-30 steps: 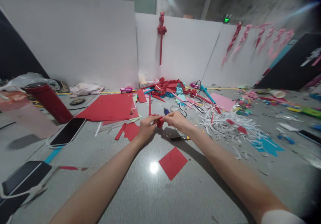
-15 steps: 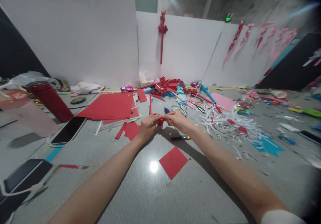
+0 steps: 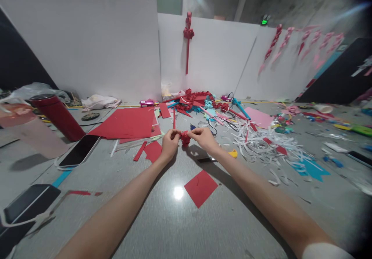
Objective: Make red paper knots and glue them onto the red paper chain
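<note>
A small folded red paper piece (image 3: 185, 139) is held above the table between both hands. My left hand (image 3: 171, 142) pinches its left side with thumb and forefinger. On the opposite side, my right hand (image 3: 203, 138) has its thumb and fingertips closed on the upper right edge. Below the hands lies a square of red paper (image 3: 201, 188), turned like a diamond. A yellow-handled utility knife (image 3: 233, 153) rests partly hidden under my right forearm. Left of my left hand are red paper scraps (image 3: 153, 151).
Large red sheets (image 3: 124, 122) lie at the left, near a phone (image 3: 80, 150), a red flask (image 3: 59, 117) and a pink bottle (image 3: 31, 131). Shredded white strips (image 3: 258, 144) pile up at the right. A red paper ornament (image 3: 188, 34) hangs on the white partition (image 3: 221, 54).
My hands have moved slightly apart, showing more of the red paper piece between them. More of the knife's yellow handle shows beside my right forearm.
</note>
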`<move>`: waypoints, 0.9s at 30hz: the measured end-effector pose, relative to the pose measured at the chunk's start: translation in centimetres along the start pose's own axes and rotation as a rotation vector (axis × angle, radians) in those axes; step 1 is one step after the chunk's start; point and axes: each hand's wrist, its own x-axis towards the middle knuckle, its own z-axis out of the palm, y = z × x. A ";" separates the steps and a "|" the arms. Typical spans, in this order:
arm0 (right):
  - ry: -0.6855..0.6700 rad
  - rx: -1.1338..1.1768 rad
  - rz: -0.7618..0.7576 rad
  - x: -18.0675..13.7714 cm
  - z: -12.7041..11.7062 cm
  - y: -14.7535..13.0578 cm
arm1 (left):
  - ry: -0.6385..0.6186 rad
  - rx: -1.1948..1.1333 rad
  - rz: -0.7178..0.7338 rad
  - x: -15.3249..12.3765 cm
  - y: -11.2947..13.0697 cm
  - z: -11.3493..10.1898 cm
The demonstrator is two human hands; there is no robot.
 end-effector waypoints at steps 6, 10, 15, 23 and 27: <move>-0.001 -0.013 -0.110 0.2 0.2 0.9 | -0.084 -0.035 -0.089 -0.4 1.3 0.5; -0.016 -0.033 -0.158 0.2 0.2 1.2 | -0.078 -0.070 -0.110 -0.5 1.5 0.7; -0.025 -0.049 -0.158 0.2 0.2 1.3 | -0.072 -0.105 -0.108 -0.4 1.1 0.7; -0.046 -0.083 -0.128 0.3 -0.1 0.9 | -0.060 -0.124 -0.069 -0.5 1.1 0.6; -0.039 -0.080 -0.090 0.5 -0.2 0.8 | -0.060 -0.119 -0.051 -0.5 1.0 0.7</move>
